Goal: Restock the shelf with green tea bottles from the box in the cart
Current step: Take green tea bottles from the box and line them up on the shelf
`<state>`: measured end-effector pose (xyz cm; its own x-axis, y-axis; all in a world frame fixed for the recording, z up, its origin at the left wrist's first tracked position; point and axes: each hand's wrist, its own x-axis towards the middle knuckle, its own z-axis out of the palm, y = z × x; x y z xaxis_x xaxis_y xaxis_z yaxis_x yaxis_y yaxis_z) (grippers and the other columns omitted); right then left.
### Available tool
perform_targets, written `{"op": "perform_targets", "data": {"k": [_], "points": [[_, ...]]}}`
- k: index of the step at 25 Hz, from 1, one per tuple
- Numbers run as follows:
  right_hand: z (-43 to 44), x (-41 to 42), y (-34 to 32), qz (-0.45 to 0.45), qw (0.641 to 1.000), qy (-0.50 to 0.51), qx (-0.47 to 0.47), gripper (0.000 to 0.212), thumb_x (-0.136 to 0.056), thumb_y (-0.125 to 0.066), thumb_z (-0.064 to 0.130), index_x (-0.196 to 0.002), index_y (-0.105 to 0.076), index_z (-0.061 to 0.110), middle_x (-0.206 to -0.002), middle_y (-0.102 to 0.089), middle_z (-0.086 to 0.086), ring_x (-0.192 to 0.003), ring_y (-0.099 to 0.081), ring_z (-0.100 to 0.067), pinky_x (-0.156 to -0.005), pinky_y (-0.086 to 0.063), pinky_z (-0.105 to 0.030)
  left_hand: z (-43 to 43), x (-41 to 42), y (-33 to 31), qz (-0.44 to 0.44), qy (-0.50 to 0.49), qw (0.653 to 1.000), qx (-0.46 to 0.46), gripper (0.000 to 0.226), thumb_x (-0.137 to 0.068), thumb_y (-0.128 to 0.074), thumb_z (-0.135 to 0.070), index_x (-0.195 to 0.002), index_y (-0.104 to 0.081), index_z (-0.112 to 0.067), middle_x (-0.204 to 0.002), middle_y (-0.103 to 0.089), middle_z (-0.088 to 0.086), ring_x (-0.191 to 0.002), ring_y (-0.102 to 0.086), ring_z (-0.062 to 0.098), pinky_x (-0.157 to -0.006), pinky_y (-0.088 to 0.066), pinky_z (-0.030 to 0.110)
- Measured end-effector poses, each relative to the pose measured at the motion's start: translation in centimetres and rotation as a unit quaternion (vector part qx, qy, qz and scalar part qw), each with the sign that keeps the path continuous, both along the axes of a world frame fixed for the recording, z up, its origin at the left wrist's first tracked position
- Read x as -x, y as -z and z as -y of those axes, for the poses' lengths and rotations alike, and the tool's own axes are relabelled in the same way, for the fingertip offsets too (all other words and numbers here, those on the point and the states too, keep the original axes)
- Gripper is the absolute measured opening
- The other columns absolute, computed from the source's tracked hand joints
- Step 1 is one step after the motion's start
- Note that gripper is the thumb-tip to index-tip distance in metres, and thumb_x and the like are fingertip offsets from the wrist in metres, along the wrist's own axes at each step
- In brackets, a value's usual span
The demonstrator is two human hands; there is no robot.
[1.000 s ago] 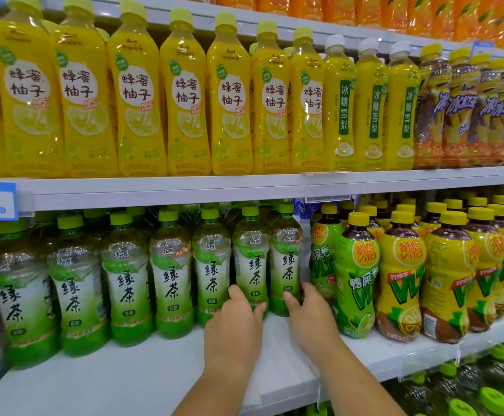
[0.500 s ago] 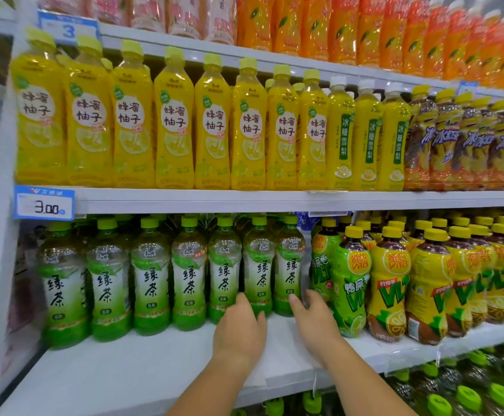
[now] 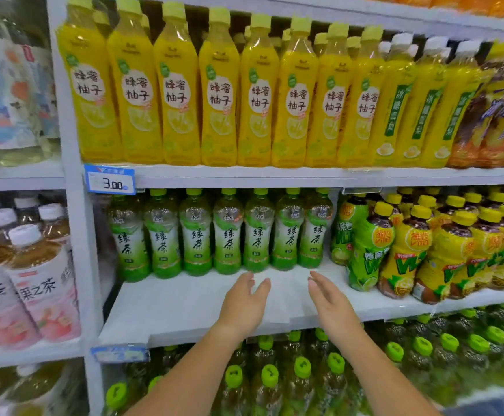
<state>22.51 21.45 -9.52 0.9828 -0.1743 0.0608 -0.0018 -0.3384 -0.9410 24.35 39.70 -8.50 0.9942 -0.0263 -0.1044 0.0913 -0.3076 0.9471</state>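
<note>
Several green tea bottles [image 3: 226, 235] with green caps and white-green labels stand in a row at the back of the white middle shelf [image 3: 166, 310]. My left hand [image 3: 243, 301] hovers over the bare front of that shelf, fingers apart, holding nothing. My right hand [image 3: 328, 298] is beside it, also open and empty. Both hands sit just in front of the row and touch no bottle. The box and the cart are out of view.
Yellow lemon tea bottles [image 3: 406, 250] crowd the same shelf at the right. Yellow honey-pomelo bottles [image 3: 220, 94] fill the shelf above. Green-capped bottles [image 3: 268, 382] stand on the shelf below. A white upright [image 3: 74, 205] and pink-labelled drinks [image 3: 35, 283] are at the left.
Both hands have drawn back from the green tea bottles toward the shelf's front edge. The view has shifted left and backed off, showing the neighbouring shelf bay.
</note>
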Motion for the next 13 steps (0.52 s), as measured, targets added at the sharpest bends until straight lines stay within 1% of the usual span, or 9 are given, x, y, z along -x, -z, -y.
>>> {"op": "perform_targets", "data": {"k": [3,4,5,7,8,9,11,13], "points": [[-0.2,3.8,-1.4,-0.063,0.998,-0.008,-0.023,0.046,-0.100,-0.047,0.040,-0.143,-0.047,0.026,-0.145,-0.049,0.008,-0.125,-0.045,-0.003,-0.100,-0.033,-0.020,-2.0,3.2,-1.9,-0.078,-0.004,0.997,-0.006,0.062,-0.098,-0.050,-0.052,-0.150,-0.038,-0.020,-0.151,-0.046,0.001,-0.133,-0.048,0.020,-0.112,-0.038,0.040],[-0.3,5.4,-2.1,-0.086,0.996,-0.006,-0.029,0.046,-0.100,-0.047,0.039,-0.144,-0.047,0.024,-0.144,-0.049,0.008,-0.125,-0.045,-0.003,-0.099,-0.033,-0.019,-2.6,4.5,-2.8,-0.098,0.000,0.995,-0.019,0.062,-0.098,-0.048,-0.053,-0.150,-0.039,-0.021,-0.151,-0.045,0.001,-0.134,-0.047,0.020,-0.112,-0.038,0.039],[-0.3,7.0,-3.0,-0.108,0.993,0.000,-0.038,0.046,-0.101,-0.047,0.038,-0.144,-0.047,0.023,-0.142,-0.049,0.009,-0.123,-0.044,-0.002,-0.096,-0.033,-0.016,-3.0,5.8,-3.9,-0.113,0.008,0.993,-0.034,0.062,-0.099,-0.046,-0.054,-0.150,-0.038,-0.021,-0.152,-0.044,-0.001,-0.134,-0.046,0.019,-0.110,-0.037,0.035],[-0.2,10.4,-5.2,-0.157,0.986,0.005,-0.055,0.044,-0.102,-0.046,0.036,-0.143,-0.045,0.024,-0.140,-0.048,0.010,-0.120,-0.044,0.000,-0.091,-0.035,-0.013,-3.2,9.1,-6.9,-0.139,0.033,0.988,-0.058,0.059,-0.101,-0.044,-0.052,-0.150,-0.039,-0.021,-0.148,-0.045,-0.004,-0.134,-0.045,0.016,-0.101,-0.034,0.027],[-0.1,12.0,-6.2,-0.177,0.983,0.008,-0.055,0.044,-0.102,-0.045,0.036,-0.144,-0.045,0.024,-0.142,-0.047,0.010,-0.120,-0.043,0.000,-0.092,-0.034,-0.014,-3.1,10.9,-8.5,-0.148,0.047,0.986,-0.063,0.056,-0.102,-0.043,-0.050,-0.150,-0.040,-0.021,-0.145,-0.046,-0.006,-0.132,-0.045,0.013,-0.099,-0.033,0.026],[0.2,13.8,-7.3,-0.195,0.979,0.012,-0.051,0.044,-0.102,-0.045,0.037,-0.144,-0.044,0.024,-0.144,-0.045,0.010,-0.121,-0.041,0.000,-0.095,-0.033,-0.016,-2.9,12.7,-10.0,-0.159,0.059,0.984,-0.062,0.055,-0.102,-0.044,-0.049,-0.150,-0.040,-0.021,-0.144,-0.047,-0.007,-0.131,-0.045,0.012,-0.101,-0.034,0.026],[0.8,17.5,-9.8,-0.233,0.971,0.017,-0.048,0.045,-0.102,-0.045,0.039,-0.144,-0.042,0.025,-0.145,-0.041,0.013,-0.128,-0.036,0.000,-0.103,-0.030,-0.019,-2.7,16.1,-12.5,-0.188,0.076,0.977,-0.059,0.060,-0.100,-0.045,-0.052,-0.151,-0.038,-0.023,-0.151,-0.043,-0.006,-0.136,-0.044,0.014,-0.109,-0.038,0.035],[1.3,21.2,-12.3,-0.268,0.962,0.023,-0.055,0.050,-0.100,-0.044,0.044,-0.147,-0.039,0.026,-0.151,-0.038,0.009,-0.138,-0.036,-0.009,-0.108,-0.032,-0.025,-2.4,19.4,-14.8,-0.207,0.090,0.972,-0.069,0.062,-0.098,-0.046,-0.055,-0.151,-0.038,-0.024,-0.155,-0.039,-0.005,-0.139,-0.041,0.017,-0.113,-0.037,0.041]]}}
